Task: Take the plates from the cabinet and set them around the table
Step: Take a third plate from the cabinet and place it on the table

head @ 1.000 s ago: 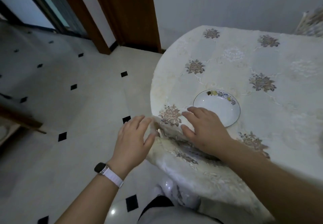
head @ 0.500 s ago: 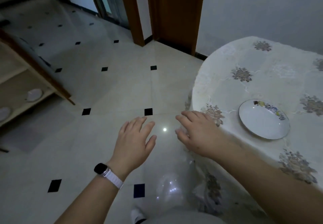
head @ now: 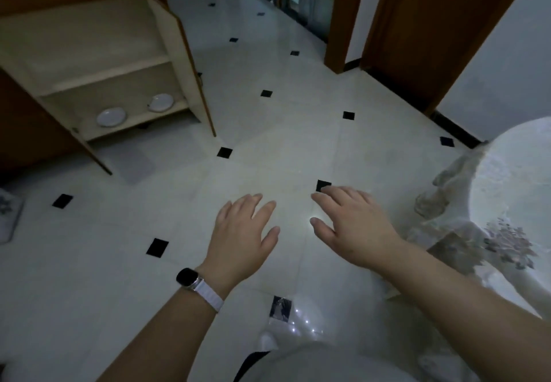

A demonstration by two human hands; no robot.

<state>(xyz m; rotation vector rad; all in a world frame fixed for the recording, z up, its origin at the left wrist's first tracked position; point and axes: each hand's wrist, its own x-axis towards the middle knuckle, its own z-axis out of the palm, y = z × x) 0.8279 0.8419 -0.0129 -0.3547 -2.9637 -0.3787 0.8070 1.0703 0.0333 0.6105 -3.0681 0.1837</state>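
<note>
At the far left stands the cabinet (head: 98,62) with both doors swung open. On its bottom shelf lie 2 plates: the left plate (head: 111,116) sits nearer the front edge, and the right plate (head: 161,102) sits just beside it, a little farther back. They are apart, not stacked, and each lies flat, so neither has a long axis to line up with. The upper 2 shelves look bare from here.

Between the cabinet and the body is open floor (head: 268,143), pale tile with small black squares.

Near the middle, 2 hands hover above the floor, palms down. The left hand (head: 241,238) wears a watch with a white strap, and its grip is released, with fingers spread and nothing in it. The right hand (head: 354,226) is likewise released and empty.

At the right edge is the round desk (head: 507,179) under a lace cloth, only partly in view. No plate shows on the part that is visible.

The coming move turns on this: the plates lie up and to the left of both hands, well apart from them, low on the bottom shelf. The left hand is the nearer of the 2, and the right plate is the closer target. Reaching either will likely call for stepping across the floor and bending down.
</note>
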